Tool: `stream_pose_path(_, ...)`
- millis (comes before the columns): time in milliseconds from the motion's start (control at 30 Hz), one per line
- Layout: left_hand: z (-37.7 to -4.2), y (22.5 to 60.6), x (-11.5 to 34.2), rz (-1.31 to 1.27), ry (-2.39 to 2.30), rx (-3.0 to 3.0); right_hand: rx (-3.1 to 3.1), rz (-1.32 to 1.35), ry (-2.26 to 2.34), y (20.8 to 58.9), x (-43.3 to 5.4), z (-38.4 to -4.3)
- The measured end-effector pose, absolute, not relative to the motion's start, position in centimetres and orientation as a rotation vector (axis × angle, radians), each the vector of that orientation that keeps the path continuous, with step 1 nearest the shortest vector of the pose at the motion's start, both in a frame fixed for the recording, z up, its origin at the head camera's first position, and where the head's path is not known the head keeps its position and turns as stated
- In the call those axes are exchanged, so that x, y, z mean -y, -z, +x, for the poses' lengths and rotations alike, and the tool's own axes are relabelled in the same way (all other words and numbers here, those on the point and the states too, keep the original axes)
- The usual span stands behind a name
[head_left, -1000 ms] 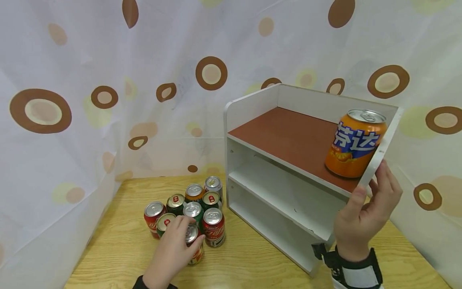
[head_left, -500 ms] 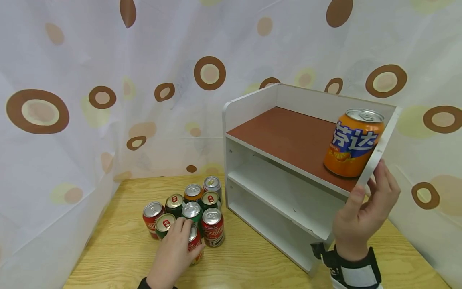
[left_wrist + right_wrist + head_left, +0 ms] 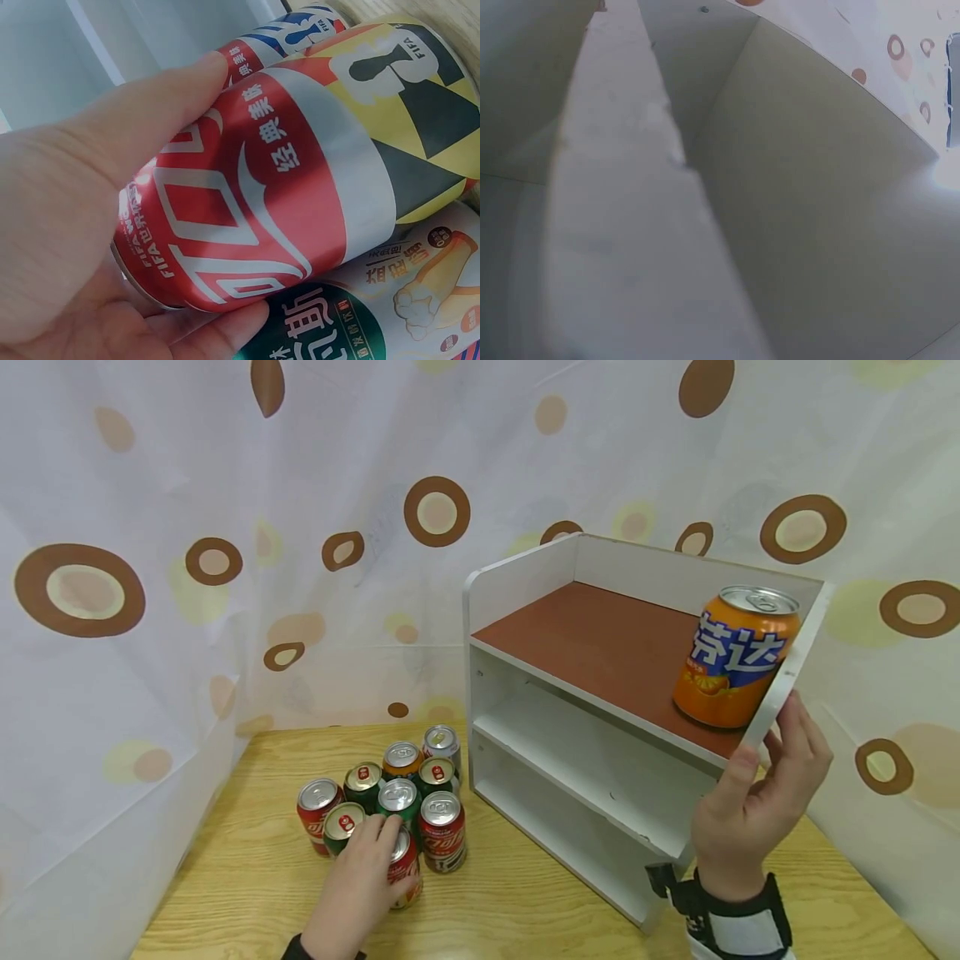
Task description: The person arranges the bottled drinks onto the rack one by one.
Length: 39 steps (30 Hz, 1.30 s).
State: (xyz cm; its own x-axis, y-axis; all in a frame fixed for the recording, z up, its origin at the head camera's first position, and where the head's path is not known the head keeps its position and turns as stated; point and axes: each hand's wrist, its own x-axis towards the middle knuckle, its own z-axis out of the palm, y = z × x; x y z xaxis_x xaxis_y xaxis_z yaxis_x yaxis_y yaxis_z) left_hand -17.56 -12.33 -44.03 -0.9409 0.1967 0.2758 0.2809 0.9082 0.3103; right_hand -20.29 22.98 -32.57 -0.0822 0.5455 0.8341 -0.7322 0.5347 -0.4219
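Observation:
My left hand (image 3: 358,870) grips a red cola can (image 3: 255,195), thumb on one side and fingers on the other. This can stands at the front of a cluster of cans on the wood table. A green-and-white can (image 3: 390,300) lies right beside my fingers in the left wrist view. My right hand (image 3: 761,806) holds the right side panel of a white shelf unit (image 3: 600,768), with the thumb at its front edge and fingers behind. An orange soda can (image 3: 735,660) rests on the brown top shelf, close against that panel.
Several red, green, orange and silver cans stand close together left of the shelf, among them another red cola can (image 3: 442,831). A patterned curtain (image 3: 360,527) hangs behind the table (image 3: 517,893). Bare white shelf boards (image 3: 630,187) fill much of the right wrist view.
My left fingers have settled round the red cola can, the thumb drawing in against it. The right hand, shelf unit and orange soda can keep their places; the head view shifts slightly.

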Motion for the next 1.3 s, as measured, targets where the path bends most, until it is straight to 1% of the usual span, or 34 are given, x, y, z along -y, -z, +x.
stream_pose_path(500, -17.59, 44.59, 12.66, -0.436, 0.454, 2.872, 1.277, 0.193, -1.068, 32.88, -22.92, -20.27)
stream_pose_path(833, -17.6, 44.78, 12.78, -0.438, 0.489, 2.889, 1.272, 0.205, -1.06, 32.73, -22.8, -20.19)
stream_pose_path(1300, -18.49, 44.44, 13.27, -0.494, 0.545, 2.842, 1.252, 0.186, -1.08, 32.19, -22.55, -20.03)
